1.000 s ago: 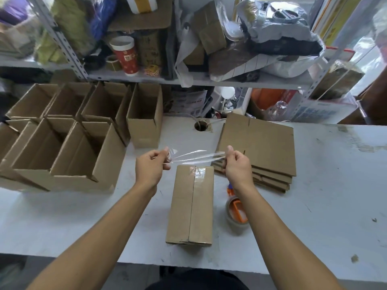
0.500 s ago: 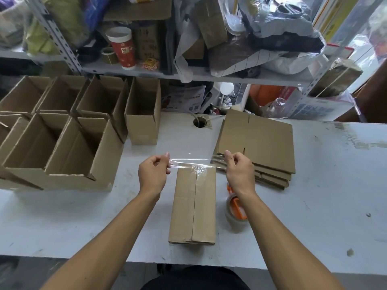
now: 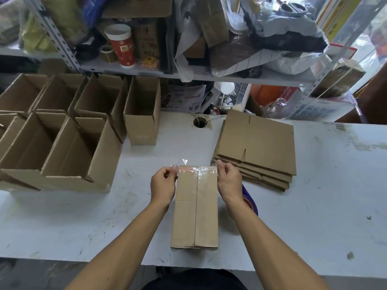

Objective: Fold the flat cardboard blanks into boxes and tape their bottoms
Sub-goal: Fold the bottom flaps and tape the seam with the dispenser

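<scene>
Open white table (image 3: 314,206) lies bare to the right and near left of the folded box (image 3: 195,208). Obstacles: open boxes (image 3: 69,143) crowding the left, stacked flat blanks (image 3: 257,147) at right rear, tape roll (image 3: 250,203) just beside the box's right, shelf (image 3: 188,75) overhanging the rear.

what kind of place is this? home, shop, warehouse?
Likely a small packing or shipping workspace, not a home. Open folded boxes crowd the white worktable, flat cardboard blanks are stacked beside them, and a metal shelf behind holds bags, packaging and tape rolls.
</scene>
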